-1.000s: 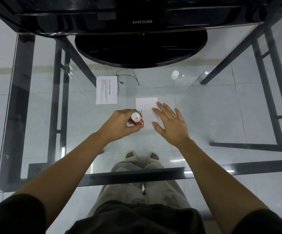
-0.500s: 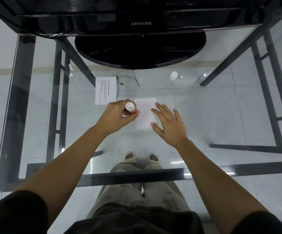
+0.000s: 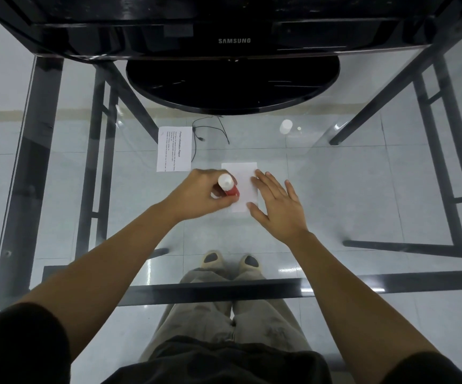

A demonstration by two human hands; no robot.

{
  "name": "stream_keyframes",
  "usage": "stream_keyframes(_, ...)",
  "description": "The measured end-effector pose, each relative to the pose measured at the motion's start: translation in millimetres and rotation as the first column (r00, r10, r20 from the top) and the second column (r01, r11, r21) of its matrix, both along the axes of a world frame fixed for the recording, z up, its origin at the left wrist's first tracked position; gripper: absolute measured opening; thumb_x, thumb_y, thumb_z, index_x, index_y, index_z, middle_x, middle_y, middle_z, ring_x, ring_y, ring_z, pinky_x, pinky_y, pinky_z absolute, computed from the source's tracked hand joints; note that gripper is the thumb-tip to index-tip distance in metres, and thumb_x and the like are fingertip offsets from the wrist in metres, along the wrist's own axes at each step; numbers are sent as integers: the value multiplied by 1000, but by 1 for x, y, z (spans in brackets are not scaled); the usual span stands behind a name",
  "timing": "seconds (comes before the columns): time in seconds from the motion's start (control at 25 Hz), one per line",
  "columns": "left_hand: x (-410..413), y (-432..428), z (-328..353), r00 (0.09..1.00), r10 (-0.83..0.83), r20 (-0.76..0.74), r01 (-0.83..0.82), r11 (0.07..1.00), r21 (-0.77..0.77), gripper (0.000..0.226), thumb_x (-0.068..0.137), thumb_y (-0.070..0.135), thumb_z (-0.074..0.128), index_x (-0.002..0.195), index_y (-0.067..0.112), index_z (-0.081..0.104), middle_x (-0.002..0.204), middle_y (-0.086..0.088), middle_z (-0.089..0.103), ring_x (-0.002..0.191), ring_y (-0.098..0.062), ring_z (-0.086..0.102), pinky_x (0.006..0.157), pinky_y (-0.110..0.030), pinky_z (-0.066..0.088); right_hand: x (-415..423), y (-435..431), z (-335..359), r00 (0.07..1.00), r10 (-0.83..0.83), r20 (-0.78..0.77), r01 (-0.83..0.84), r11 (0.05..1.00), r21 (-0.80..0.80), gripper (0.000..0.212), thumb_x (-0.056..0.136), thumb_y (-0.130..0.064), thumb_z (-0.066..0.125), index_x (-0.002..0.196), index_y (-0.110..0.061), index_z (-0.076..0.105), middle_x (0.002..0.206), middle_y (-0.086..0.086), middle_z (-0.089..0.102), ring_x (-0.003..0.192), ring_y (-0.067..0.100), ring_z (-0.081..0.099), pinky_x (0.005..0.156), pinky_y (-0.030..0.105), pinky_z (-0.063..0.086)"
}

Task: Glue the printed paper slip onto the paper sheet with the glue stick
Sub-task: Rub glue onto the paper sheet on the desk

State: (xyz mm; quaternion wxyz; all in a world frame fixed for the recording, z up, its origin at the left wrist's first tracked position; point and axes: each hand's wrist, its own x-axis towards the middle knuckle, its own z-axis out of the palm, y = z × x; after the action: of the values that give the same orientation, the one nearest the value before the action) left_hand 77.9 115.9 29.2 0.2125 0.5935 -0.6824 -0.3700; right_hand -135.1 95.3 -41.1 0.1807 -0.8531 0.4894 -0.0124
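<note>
A small white paper [image 3: 243, 181] lies on the glass table in the middle, blank side up. My left hand [image 3: 202, 194] grips a red glue stick [image 3: 228, 185] with a white end, its red end down on the left edge of that paper. My right hand [image 3: 278, 206] lies flat with straight fingers, pressing the paper's right edge. A second white paper with printed text [image 3: 174, 148] lies further back and to the left, apart from both hands.
A black monitor with a round base [image 3: 232, 84] stands at the back of the glass table [image 3: 362, 176]. A white cap [image 3: 285, 126] stands at the back right. A thin black cable [image 3: 210, 131] lies beside the printed paper. Black frame bars show through the glass.
My left hand has moved the glue stick along the left side of the small paper, first away from me, then back a little. My right hand has stayed pressing the paper.
</note>
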Motion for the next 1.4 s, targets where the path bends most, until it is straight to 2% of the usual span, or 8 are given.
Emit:
stream_keyframes(0.08, -1, 1, -1, 996, -83, 26, 82, 996, 37, 23, 77, 27, 74, 96, 18, 64, 90, 2, 69, 75, -8, 63, 73, -19, 52, 0, 0, 0, 1000, -4, 4, 4, 1000, -7, 59, 93, -53, 32, 144, -24, 25, 155, -4, 23, 143, 14, 16, 113, 35, -2)
stream_keyframes(0.28, 15, -30, 5, 992, 121, 31, -118, 990, -76, 17, 77, 23, 73, 89, 16, 64, 84, 1, 71, 69, -5, 63, 67, -9, 47, -1, 0, -1, 1000, -1, -9, 0, 1000, -12, 58, 94, -52, 31, 144, -23, 24, 155, -4, 22, 143, 13, 15, 113, 34, -4)
stream_keyframes(0.52, -2, -17, 2, 994, -86, 64, 85, 996, 24, 26, 77, 25, 74, 98, 14, 65, 90, -1, 71, 76, -10, 64, 73, -21, 52, 0, -1, 0, 1000, -5, 8, 5, 1000, 5, 59, 93, -54, 31, 144, -25, 23, 155, -4, 21, 143, 14, 15, 113, 34, -4)
stream_keyframes(0.72, 12, -43, 7, 994, 85, 69, -81, 995, -61, 12, 77, 22, 71, 86, 17, 64, 80, 2, 71, 68, -1, 62, 66, -13, 49, 0, 0, 0, 1000, -9, 0, 9, 1000, 0, 58, 93, -53, 32, 144, -24, 25, 155, -5, 21, 143, 13, 15, 113, 34, -3)
stream_keyframes(0.8, 6, -35, 5, 998, 62, 22, -60, 997, -51, 15, 76, 22, 73, 87, 18, 64, 77, 8, 68, 69, 6, 61, 64, -5, 45, 0, 0, 1, 1000, -8, 7, 8, 1000, 5, 58, 93, -53, 32, 144, -25, 26, 155, -5, 20, 143, 12, 14, 113, 34, -3)
stream_keyframes(0.92, -2, -23, 0, 999, -40, 18, 39, 999, 11, 21, 75, 24, 75, 93, 17, 65, 82, 6, 69, 71, 4, 62, 69, -8, 49, 0, 1, 3, 999, -14, 37, 13, 1000, 12, 55, 93, -52, 34, 141, -27, 30, 155, -7, 21, 143, 11, 15, 113, 34, -2)
stream_keyframes(1.08, 5, -46, 3, 995, 86, 48, -84, 995, -57, 14, 77, 23, 72, 87, 16, 64, 77, 5, 68, 66, 9, 59, 63, -1, 41, 0, 1, 4, 999, -22, 41, 22, 1000, 10, 53, 93, -51, 35, 139, -25, 34, 155, -6, 23, 143, 11, 15, 113, 33, -2)
stream_keyframes(1.4, -5, -42, 1, 994, -52, 97, 52, 999, 2, 22, 77, 27, 72, 93, 14, 64, 83, -1, 71, 71, -8, 63, 68, -14, 49, 0, 0, 6, 998, -26, 57, 24, 999, 37, 52, 92, -53, 35, 136, -26, 36, 155, -7, 22, 143, 12, 15, 114, 34, -2)
